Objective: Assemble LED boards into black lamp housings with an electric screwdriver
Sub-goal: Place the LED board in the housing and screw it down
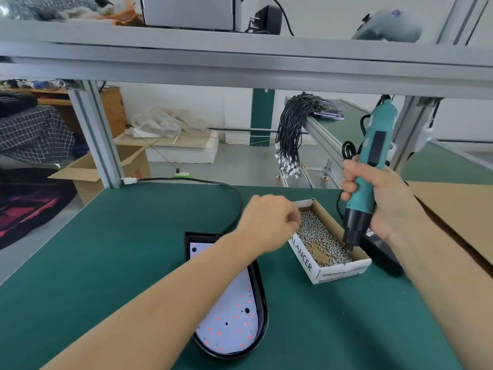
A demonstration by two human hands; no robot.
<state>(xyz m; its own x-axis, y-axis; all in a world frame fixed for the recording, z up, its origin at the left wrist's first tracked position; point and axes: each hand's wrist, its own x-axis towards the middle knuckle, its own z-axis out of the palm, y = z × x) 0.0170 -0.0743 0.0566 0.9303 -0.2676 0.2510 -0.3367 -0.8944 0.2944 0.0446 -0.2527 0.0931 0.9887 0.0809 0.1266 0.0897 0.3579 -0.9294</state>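
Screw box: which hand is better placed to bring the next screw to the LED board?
Probably the right hand: it grips the electric screwdriver, whose bit tip is down among the screws in the screw box. The left hand is curled at the box's far edge.

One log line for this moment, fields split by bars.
right hand grips screwdriver, tip down in screw box | left hand over the box's near end, grasp unclear | LED board sits in black housing

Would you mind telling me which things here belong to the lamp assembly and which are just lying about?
Belongs to the job:
- electric screwdriver, gripped by the right hand
- box of screws, left hand reaching in
- black lamp housing with LED board

Lying about:
- cardboard box
- bundle of black wires
- checked cloth
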